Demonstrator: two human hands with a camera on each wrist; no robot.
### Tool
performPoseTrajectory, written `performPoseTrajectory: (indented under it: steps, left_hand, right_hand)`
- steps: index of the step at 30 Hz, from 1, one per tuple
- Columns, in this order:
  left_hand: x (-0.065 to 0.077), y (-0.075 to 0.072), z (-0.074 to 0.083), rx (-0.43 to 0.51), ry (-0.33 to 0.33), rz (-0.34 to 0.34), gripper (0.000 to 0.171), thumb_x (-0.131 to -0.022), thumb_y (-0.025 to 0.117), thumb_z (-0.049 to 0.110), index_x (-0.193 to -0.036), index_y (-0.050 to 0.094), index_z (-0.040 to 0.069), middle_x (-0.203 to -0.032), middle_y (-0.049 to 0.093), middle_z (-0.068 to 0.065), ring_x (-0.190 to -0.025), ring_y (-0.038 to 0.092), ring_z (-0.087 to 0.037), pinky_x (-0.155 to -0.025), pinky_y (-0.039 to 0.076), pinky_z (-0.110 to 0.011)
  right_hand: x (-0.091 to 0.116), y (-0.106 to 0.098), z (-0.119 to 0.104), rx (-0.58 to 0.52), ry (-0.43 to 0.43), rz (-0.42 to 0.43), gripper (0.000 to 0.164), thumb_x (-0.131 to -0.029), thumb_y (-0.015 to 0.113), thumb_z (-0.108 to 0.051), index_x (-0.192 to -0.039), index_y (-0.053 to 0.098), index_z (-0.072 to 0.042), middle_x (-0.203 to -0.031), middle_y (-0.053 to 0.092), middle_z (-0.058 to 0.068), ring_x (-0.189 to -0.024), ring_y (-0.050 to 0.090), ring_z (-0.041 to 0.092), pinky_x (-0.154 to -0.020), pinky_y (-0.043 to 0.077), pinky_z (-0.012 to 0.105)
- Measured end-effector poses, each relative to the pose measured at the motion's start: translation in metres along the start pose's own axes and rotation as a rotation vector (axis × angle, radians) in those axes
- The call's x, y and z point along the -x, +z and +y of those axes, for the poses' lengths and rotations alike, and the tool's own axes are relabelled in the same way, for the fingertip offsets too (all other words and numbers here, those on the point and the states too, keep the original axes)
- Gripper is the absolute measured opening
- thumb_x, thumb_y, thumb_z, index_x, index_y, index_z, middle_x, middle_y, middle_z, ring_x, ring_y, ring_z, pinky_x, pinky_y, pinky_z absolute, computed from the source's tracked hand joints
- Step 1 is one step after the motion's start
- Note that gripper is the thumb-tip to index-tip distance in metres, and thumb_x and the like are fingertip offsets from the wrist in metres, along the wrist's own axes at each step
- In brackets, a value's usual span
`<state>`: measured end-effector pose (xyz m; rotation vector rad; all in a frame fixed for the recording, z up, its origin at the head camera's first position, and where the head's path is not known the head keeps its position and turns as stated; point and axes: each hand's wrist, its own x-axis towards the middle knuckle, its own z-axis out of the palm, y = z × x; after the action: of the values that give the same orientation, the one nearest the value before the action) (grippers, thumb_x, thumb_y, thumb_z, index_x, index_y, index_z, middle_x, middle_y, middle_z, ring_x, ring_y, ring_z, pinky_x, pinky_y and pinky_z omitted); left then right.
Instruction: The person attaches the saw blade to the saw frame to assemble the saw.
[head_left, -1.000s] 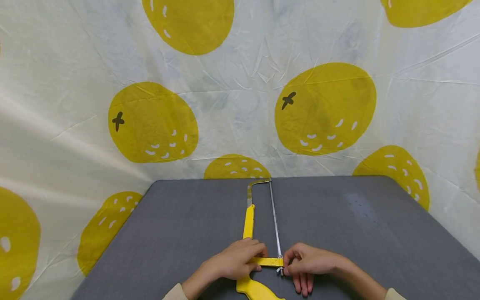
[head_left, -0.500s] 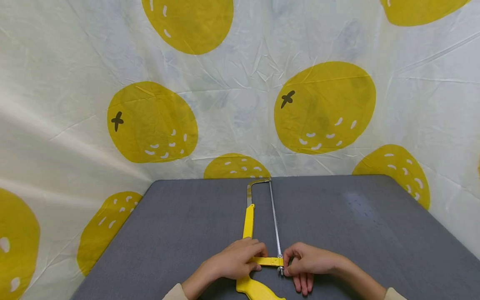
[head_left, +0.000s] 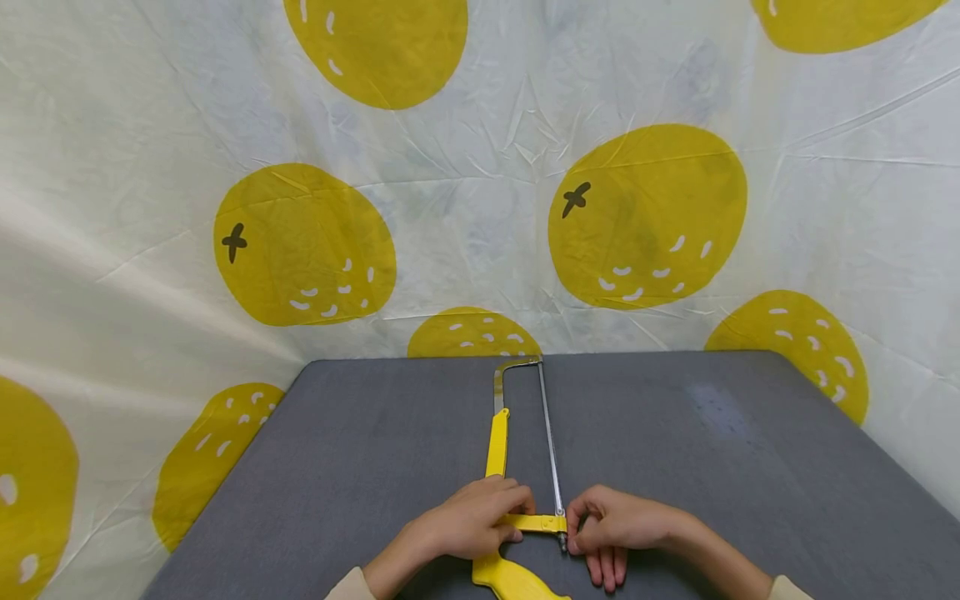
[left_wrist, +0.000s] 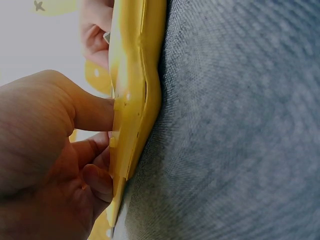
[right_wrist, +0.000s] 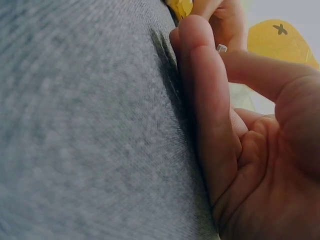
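A hacksaw (head_left: 497, 443) with a yellow frame and handle lies flat on the grey surface, its far end pointing away from me. Its thin blade (head_left: 550, 442) runs along the right side. My left hand (head_left: 476, 518) grips the frame just ahead of the handle (left_wrist: 134, 60), thumb and fingers against the yellow metal in the left wrist view. At the blade's near end, my right hand (head_left: 621, 521) pinches the small metal wing nut (head_left: 563, 540) between thumb and index finger. The other right fingers (right_wrist: 212, 95) extend along the cloth. The fingertips partly hide the nut.
The grey cloth-covered table (head_left: 360, 450) stretches under both hands to a back edge. Behind and beside it hangs a white curtain (head_left: 465, 225) printed with large yellow fruit. The saw's tip reaches close to that back edge.
The wing nut has turned between the right fingertips, its wings showing at a different angle. Both hands and the hacksaw have stayed in place.
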<state>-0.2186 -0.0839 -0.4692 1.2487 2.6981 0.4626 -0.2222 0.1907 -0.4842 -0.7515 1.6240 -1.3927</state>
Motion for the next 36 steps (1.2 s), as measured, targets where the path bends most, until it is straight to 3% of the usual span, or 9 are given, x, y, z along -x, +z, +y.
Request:
performPoseTrajectory:
  steps: [3,4,12,18,20,25,36]
  left_hand:
    - [0.0006,-0.0007,0.0,0.0,0.002,0.0,0.019,-0.096,0.074,0.023,-0.11,0.063,0.028,-0.094,0.057,0.015,-0.08,0.046,0.001,-0.074,0.039,-0.015]
    - [0.0007,-0.0009,0.0,0.002,0.002,0.0,0.019,-0.096,0.074,0.022,-0.11,0.063,0.028,-0.094,0.057,0.015,-0.081,0.046,0.001,-0.074,0.039,-0.015]
    - [0.0007,-0.0009,-0.0004,0.007,0.002,-0.001,0.019,-0.096,0.074,0.022,-0.11,0.063,0.028,-0.094,0.057,0.015,-0.081,0.046,0.001,-0.075,0.04,-0.015]
    - [0.0006,-0.0005,-0.0006,0.006,0.005,-0.001,0.019,-0.096,0.074,0.022,-0.111,0.063,0.028,-0.095,0.058,0.015,-0.081,0.046,0.001,-0.075,0.04,-0.015]
    - [0.0005,-0.0007,-0.0004,0.004,0.007,0.002,0.019,-0.096,0.074,0.023,-0.111,0.064,0.028,-0.096,0.058,0.015,-0.081,0.046,0.001,-0.075,0.04,-0.015]
    - [0.0007,-0.0008,0.0002,0.004,0.01,0.003,0.019,-0.096,0.074,0.023,-0.111,0.064,0.028,-0.096,0.058,0.015,-0.081,0.046,0.001,-0.075,0.039,-0.015]
    - [0.0018,-0.0001,0.0019,-0.005,0.008,0.002,0.019,-0.096,0.074,0.023,-0.111,0.064,0.028,-0.095,0.058,0.015,-0.081,0.046,0.001,-0.074,0.039,-0.015]
  right_hand:
    - [-0.0003,0.0003,-0.0006,0.002,0.008,-0.001,0.009,-0.096,0.065,-0.006,-0.103,0.066,-0.001,-0.068,0.072,0.003,-0.055,0.068,0.001,-0.048,0.053,0.02]
    - [-0.0003,0.0005,-0.001,0.003,0.013,-0.001,0.009,-0.096,0.066,-0.007,-0.103,0.066,-0.002,-0.069,0.071,-0.001,-0.055,0.068,0.001,-0.048,0.052,0.02]
    - [-0.0007,0.0003,-0.0028,0.003,0.034,0.012,0.022,-0.103,0.062,-0.021,-0.103,0.066,0.001,-0.069,0.073,-0.003,-0.053,0.068,0.001,-0.047,0.052,0.02]
    - [-0.0007,0.0004,-0.0028,0.003,0.028,0.005,0.026,-0.103,0.061,-0.018,-0.105,0.064,0.007,-0.068,0.073,-0.004,-0.053,0.068,0.001,-0.047,0.052,0.02]
    - [-0.0004,0.0006,-0.0028,0.01,0.025,0.007,0.026,-0.101,0.061,-0.016,-0.105,0.063,0.01,-0.069,0.073,-0.001,-0.053,0.068,0.002,-0.047,0.052,0.021]
    - [0.0009,0.0017,-0.0017,0.049,-0.012,0.006,0.029,-0.099,0.058,-0.01,-0.105,0.058,0.018,-0.074,0.061,0.045,-0.053,0.068,0.003,-0.048,0.052,0.02]
    - [0.0004,0.0013,0.0038,0.042,-0.037,-0.005,0.031,-0.098,0.056,-0.007,-0.109,0.054,0.023,-0.083,0.047,0.059,-0.054,0.068,0.002,-0.048,0.052,0.019]
